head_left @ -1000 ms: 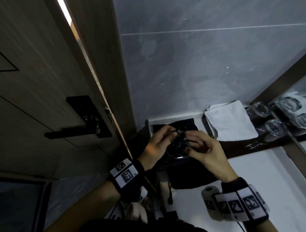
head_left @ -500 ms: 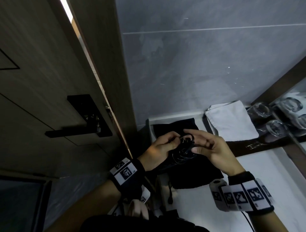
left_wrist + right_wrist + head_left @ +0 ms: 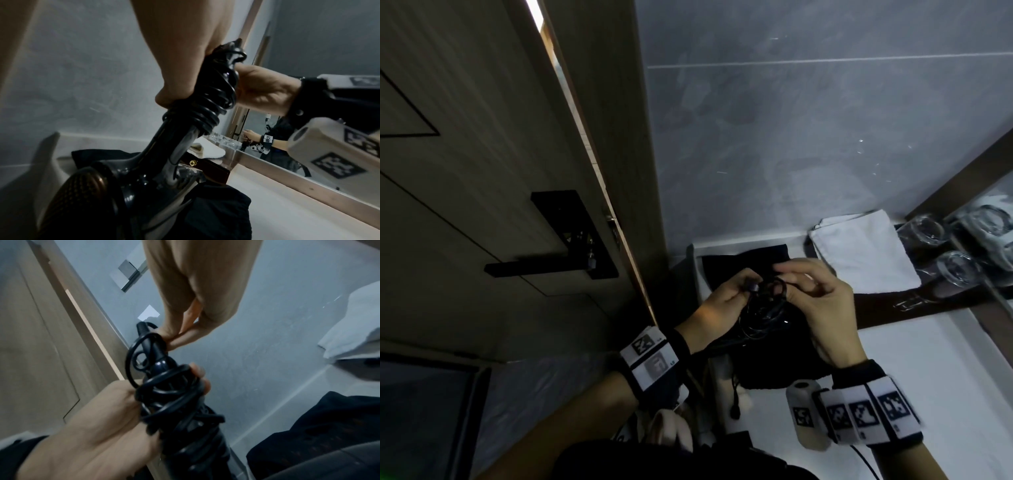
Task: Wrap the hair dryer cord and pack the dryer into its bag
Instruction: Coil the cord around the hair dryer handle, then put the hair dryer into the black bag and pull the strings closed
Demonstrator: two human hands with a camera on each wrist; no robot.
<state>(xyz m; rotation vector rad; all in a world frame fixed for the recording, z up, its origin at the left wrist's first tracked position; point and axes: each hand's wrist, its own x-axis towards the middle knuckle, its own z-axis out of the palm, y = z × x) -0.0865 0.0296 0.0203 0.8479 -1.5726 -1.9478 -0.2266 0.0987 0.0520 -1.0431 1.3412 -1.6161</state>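
Bathroom: grey tiled wall (image 3: 808, 137), mirror (image 3: 308, 48), white vanity counter (image 3: 928, 359), folded towel (image 3: 859, 253).

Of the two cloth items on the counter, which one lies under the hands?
The black fabric bag; the white folded towel lies apart, to the right.

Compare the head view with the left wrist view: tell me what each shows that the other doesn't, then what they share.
Only the head view shows the door handle and the two marked wristbands from above. Only the left wrist view shows the dryer's mesh grille and the mirror reflecting the person's hands. Both show the left hand gripping the cord-wrapped handle, the right hand at the cord, the black bag lying underneath, and the white towel.
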